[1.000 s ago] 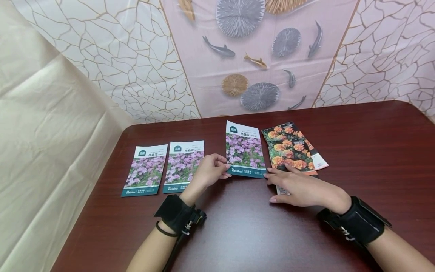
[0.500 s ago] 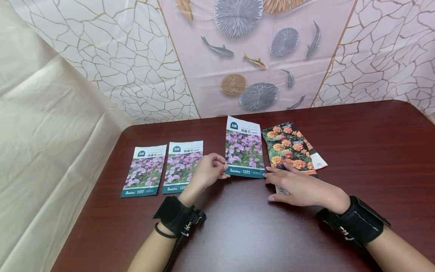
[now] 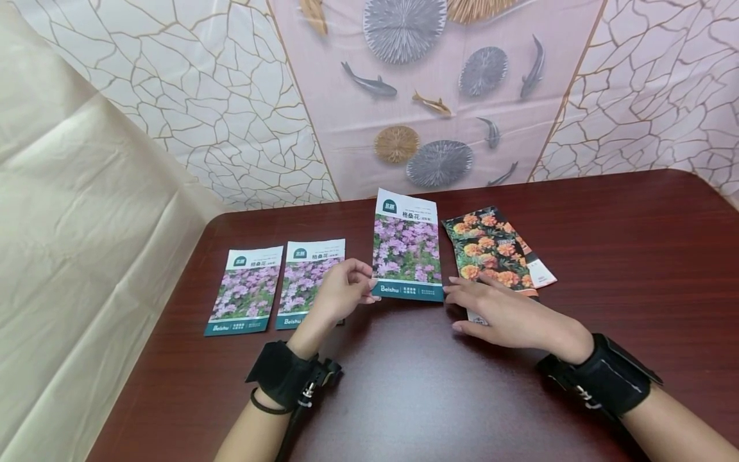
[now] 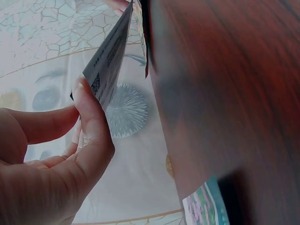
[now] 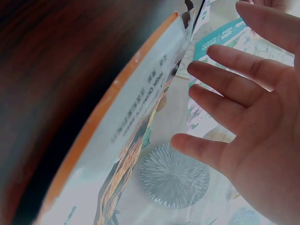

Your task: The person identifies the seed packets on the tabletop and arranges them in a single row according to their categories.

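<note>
- Near the middle of the head frame, a purple-flower packet (image 3: 407,247) leans with its white top toward the upper edge and its teal band, lettered "Beishu", below.
- At that packet's lower left corner, the left hand (image 3: 345,287) pinches it between thumb and finger; the left wrist view shows the packet's pale back, with a code square, tilted clear of the table (image 3: 404,385).
- Right of centre, the right hand (image 3: 510,314) has its fingers extended and spread, well apart from the other hand; its fingertips sit just beside the packet's lower right corner, and whether they touch it I cannot tell.
- Beyond those fingers, an orange-flower packet (image 3: 487,247) lies partly over a second packet (image 3: 541,273), whose white end juts out to the right.
- Left of centre, a middle packet (image 3: 303,285) and a leftmost packet (image 3: 247,292) lie side by side, both with purple flowers; the left hand partly covers the middle one.
- Across the upper frame hangs a patterned cloth (image 3: 323,96) with fish.
</note>
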Tool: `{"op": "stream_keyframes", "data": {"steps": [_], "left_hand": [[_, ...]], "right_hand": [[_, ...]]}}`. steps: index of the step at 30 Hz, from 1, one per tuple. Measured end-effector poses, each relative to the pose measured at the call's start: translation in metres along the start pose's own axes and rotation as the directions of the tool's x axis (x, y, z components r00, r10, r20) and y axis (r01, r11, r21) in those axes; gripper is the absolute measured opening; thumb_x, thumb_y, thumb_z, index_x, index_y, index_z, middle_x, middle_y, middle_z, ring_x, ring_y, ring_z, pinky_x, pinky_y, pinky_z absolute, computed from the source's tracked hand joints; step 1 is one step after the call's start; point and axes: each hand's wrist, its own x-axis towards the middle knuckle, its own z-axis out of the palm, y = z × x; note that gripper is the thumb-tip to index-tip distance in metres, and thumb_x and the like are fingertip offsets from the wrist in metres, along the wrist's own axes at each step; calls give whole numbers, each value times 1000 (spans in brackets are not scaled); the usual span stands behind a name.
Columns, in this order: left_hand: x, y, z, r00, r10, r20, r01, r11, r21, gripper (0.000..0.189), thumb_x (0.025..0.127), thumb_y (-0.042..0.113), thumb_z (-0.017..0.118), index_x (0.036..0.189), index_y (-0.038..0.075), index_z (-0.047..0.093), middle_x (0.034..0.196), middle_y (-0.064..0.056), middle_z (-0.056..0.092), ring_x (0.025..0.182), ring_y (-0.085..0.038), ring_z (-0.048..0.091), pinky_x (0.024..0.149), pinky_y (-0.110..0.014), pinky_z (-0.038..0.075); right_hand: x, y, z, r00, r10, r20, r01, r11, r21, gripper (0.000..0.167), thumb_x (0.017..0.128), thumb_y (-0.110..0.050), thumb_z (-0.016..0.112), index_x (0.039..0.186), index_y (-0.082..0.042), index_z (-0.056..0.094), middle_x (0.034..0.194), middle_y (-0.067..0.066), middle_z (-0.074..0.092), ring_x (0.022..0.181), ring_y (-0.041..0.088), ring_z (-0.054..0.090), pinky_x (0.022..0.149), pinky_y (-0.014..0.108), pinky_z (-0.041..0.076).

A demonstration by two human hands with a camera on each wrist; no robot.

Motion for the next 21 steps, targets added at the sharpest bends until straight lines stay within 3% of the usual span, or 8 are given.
{"op": "stream_keyframes", "data": {"steps": [8, 15, 21], "left_hand": [[-6, -2, -8, 1000, -13, 12, 13, 1000, -1, 11, 89, 0, 55, 100, -4, 55, 83, -14, 61, 65, -18, 63, 68, -36, 53], [-10, -3, -20, 999, -36, 26, 36, 999, 0, 10, 89, -3, 54, 99, -5, 56, 84, -14, 60, 65, -18, 63, 68, -35, 53], [-12, -7, -27, 997, -67, 34, 67, 997, 24, 10, 88, -5, 54, 98, -5, 55, 85, -15, 59, 66, -18, 63, 67, -34, 54]], "right_hand": [[2, -2, 2, 996, 5, -94, -4, 1000, 16, 33, 86, -19, 64, 114, -2, 59, 124, 15, 54, 122, 31, 43, 97, 56, 29], [5, -4, 1, 976, 20, -216, -25, 999, -20, 30, 85, -16, 65, 109, 1, 61, 115, 17, 58, 108, 33, 54, 87, 49, 42], [5, -4, 2, 969, -2, -248, -10, 999, -45, 27, 83, -15, 66, 105, 1, 63, 110, 17, 61, 103, 32, 56, 85, 48, 44]]}}
